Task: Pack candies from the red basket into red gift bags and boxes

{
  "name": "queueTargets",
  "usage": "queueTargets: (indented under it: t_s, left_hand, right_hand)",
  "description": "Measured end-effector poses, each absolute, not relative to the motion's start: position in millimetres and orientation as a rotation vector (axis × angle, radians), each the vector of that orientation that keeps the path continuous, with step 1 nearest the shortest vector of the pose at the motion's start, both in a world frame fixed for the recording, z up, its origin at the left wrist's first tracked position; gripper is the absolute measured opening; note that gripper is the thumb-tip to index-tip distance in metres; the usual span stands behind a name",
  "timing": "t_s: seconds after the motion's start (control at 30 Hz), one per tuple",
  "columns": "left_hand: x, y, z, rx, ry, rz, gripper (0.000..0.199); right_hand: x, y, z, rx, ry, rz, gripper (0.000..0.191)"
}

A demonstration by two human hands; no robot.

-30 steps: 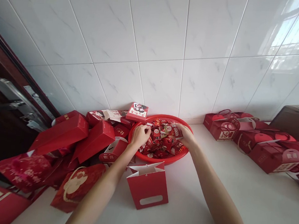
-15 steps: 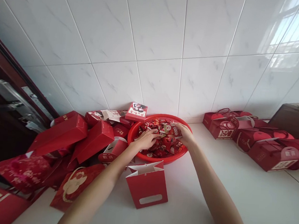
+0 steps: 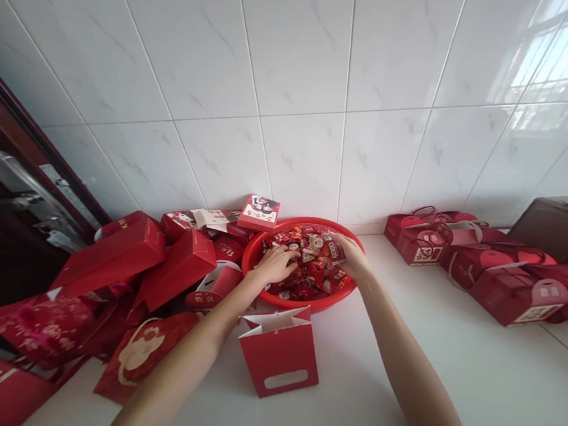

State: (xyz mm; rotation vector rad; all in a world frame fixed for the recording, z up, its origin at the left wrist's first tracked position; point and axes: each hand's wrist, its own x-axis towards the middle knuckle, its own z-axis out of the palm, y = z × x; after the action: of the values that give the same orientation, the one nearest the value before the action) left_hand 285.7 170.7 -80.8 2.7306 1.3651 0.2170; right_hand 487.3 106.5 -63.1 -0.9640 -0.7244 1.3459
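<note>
A round red basket (image 3: 315, 304) full of small red-wrapped sweets (image 3: 308, 279) stands against the wall. My left hand (image 3: 279, 265) rests over the sweets at the left side, its fingers bent among them; what its fingertips hold, if anything, is too small to tell. At the right rim, my right hand (image 3: 350, 256) has its fingers closed on a red packet (image 3: 333, 250) with pale lettering. In front of the basket a red paper bag (image 3: 280, 356) stands upright with its top open and an oval window on its front.
Red boxes and bags (image 3: 109, 256) are heaped at the left, near a dark door with a metal handle (image 3: 21, 177). Red gift boxes (image 3: 512, 295) stand in rows at the right, beside a brown carton (image 3: 554, 225). A tiled wall rises behind.
My left hand has shifted slightly left and its fingers have drawn in. My right hand stays nearly in place at the basket's right side.
</note>
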Motion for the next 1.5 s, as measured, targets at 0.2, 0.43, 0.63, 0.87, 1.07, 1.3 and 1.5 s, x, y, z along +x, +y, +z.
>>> queueTargets:
  t_s: [0.2,0.43,0.63,0.87,1.07,1.3,1.5]
  left_hand:
    - [284.7,172.4,-83.8,2.72,1.344,0.228,0.037]
    - [286.1,176.9,-85.3,2.709,1.333,0.204,0.042]
    - [292.4,179.3,-82.0,2.66,1.322,0.364,0.026]
    - [287.2,169.8,-70.7,2.47,1.333,0.832,0.019]
    - [283.8,164.6,-66.6,1.896,1.11,1.205,0.014]
    - [283.4,137.4,-57.2,1.64,0.831,1.306,0.043]
    - [268.9,104.9,-35.8,1.575,0.774,1.28,0.061]
  right_hand:
    - [485.6,103.9,-61.3,-0.972,-0.728,1.308,0.006]
    - [487.8,105.3,-63.5,-0.999,-0.768,1.297,0.008]
    - [486.2,104.6,-62.0,-1.006,-0.75,1.299,0.004]
    - [486.8,104.3,-64.8,-0.977,-0.801,1.297,0.006]
    - [487.1,101.4,-66.0,-0.943,-1.03,1.32,0.031]
    - [474.2,93.5,-54.1,-0.913,-1.313,1.19,0.042]
    - [462.6,72.0,-30.9,-0.875,-1.394,1.128,0.042]
